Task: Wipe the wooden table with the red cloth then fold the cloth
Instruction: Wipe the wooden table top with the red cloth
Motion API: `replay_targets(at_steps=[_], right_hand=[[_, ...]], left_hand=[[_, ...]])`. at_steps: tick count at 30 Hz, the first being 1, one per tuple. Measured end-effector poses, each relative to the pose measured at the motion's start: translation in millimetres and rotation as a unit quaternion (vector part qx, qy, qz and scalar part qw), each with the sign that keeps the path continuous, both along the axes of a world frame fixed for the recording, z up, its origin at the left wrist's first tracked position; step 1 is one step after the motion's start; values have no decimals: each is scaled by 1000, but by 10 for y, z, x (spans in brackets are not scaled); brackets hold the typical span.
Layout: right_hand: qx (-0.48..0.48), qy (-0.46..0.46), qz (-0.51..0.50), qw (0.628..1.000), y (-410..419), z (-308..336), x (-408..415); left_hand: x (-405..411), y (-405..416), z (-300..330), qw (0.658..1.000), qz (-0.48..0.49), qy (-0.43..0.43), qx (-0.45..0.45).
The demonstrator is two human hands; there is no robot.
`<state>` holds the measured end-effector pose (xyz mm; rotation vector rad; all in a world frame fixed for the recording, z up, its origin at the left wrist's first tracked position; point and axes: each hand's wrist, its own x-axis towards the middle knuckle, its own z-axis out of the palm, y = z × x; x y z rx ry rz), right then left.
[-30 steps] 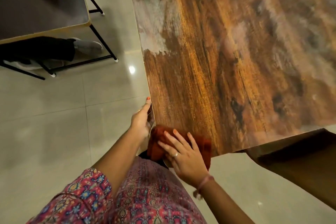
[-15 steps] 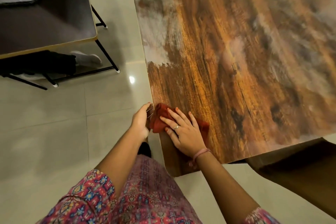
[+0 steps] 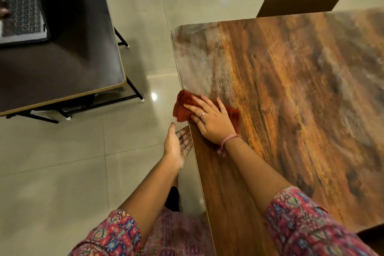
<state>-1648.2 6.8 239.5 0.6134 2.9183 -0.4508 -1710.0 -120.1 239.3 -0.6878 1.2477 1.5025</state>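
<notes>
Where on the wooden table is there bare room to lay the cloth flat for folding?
The wooden table is bare to the right of the right hand, out to its far and right edges, and along the near strip beside the forearm. It is crowded only at the left edge, where the right hand presses the red cloth and the left hand waits, palm up, beside the rim.

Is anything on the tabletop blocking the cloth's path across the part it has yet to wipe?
Nothing visible does. The right hand presses the red cloth at the wooden table's left edge; the tabletop ahead shows only pale smears, no objects.
</notes>
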Motion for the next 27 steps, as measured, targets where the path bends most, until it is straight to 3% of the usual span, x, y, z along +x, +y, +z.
replay_targets(at_steps=[10, 15, 20, 27], right_hand=[[-36, 24, -131, 990, 894, -62, -1298], [-51, 54, -82, 994, 161, 22, -511], [-109, 12, -85, 990, -657, 128, 543], [-63, 30, -64, 996, -95, 92, -24]], left_hand=[[28, 175, -106, 998, -62, 2, -12], [-94, 253, -143, 999, -11, -30, -2], [-315, 257, -175, 996, 63, -63, 13], [-360, 274, -175, 994, 88, -45, 39]])
